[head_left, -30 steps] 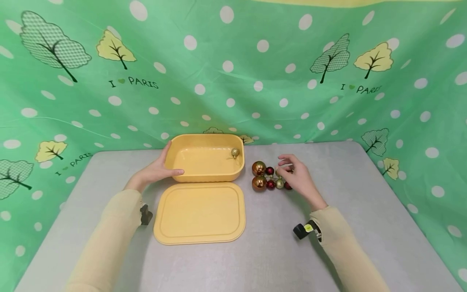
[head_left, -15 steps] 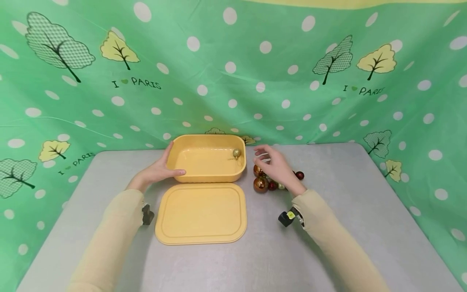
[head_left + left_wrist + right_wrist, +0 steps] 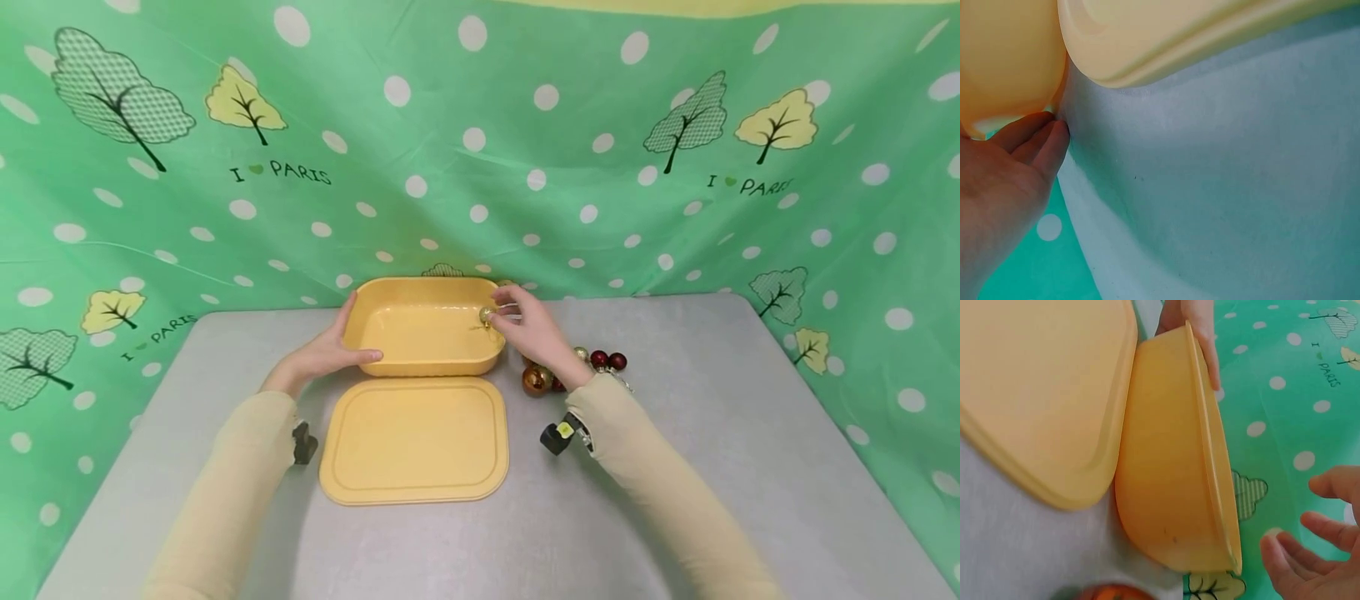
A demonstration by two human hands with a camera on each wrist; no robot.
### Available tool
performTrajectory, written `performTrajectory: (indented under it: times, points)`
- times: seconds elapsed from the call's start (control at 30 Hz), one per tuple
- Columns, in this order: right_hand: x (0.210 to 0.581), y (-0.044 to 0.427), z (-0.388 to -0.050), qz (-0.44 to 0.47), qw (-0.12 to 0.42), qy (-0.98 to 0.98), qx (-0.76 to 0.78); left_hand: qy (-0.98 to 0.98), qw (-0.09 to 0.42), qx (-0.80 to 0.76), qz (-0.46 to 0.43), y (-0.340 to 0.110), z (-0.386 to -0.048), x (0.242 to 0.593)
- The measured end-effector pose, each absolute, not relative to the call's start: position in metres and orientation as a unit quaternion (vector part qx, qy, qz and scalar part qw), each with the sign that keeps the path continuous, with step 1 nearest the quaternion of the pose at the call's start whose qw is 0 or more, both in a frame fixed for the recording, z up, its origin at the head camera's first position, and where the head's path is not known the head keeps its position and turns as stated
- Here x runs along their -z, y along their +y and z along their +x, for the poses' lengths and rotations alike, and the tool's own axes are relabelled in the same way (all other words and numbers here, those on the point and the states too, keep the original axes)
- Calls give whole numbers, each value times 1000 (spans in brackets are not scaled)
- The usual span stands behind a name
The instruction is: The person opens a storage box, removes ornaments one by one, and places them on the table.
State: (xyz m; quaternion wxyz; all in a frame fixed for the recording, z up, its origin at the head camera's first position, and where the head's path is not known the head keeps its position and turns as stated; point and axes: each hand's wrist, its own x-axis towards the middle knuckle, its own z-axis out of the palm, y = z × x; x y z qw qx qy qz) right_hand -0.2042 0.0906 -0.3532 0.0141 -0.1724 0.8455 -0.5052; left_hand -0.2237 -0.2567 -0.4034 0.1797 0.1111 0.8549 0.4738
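The yellow plastic box (image 3: 420, 367) stands near the table's back edge. My left hand (image 3: 318, 354) grips its left end, thumb along the near side and fingers round the outer wall. Inside the box, at the right end, lies a small gold Christmas bauble (image 3: 486, 314) with a string. My right hand (image 3: 532, 329) hovers at the box's right rim, its fingertips close to that bauble. In the right wrist view its fingers (image 3: 1329, 531) are spread, and nothing shows between them. Partly hidden by the right arm, copper, red and gold baubles (image 3: 537, 380) lie on the table.
A yellow lid (image 3: 414, 442) lies flat just in front of the box. Two dark red baubles (image 3: 617, 361) sit at the right of the group. A green dotted cloth (image 3: 480, 167) hangs behind the grey table (image 3: 465, 550).
The right hand has moved left from above the bauble group to the box's right rim, uncovering red baubles at the group's right. The left hand keeps its hold on the box.
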Motion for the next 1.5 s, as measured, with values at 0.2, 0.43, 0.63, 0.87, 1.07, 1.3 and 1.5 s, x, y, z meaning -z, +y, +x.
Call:
performTrajectory:
  times: [0.2,0.43,0.63,0.87,1.07,1.3,1.5]
  points:
    - [356,75,-203,-149,60,831,532,855,183,-474,106,-256,-222,404]
    - [357,64,-203,-133,73,837,526,852,180,-479,111,-255,-220,400]
    - [357,53,-209,-116,73,856,499,853,181,-476,110,-255,-219,398]
    - [360,37,-219,-84,85,872,475,857,182,-471,106,-256,-221,399]
    - [361,27,-229,-55,90,876,471,859,184,-466,103,-255,-222,399]
    - [366,24,-237,-40,95,873,476,859,182,-468,103,-253,-221,396]
    - [373,24,-239,-45,118,867,481,858,179,-470,106,-255,-221,399]
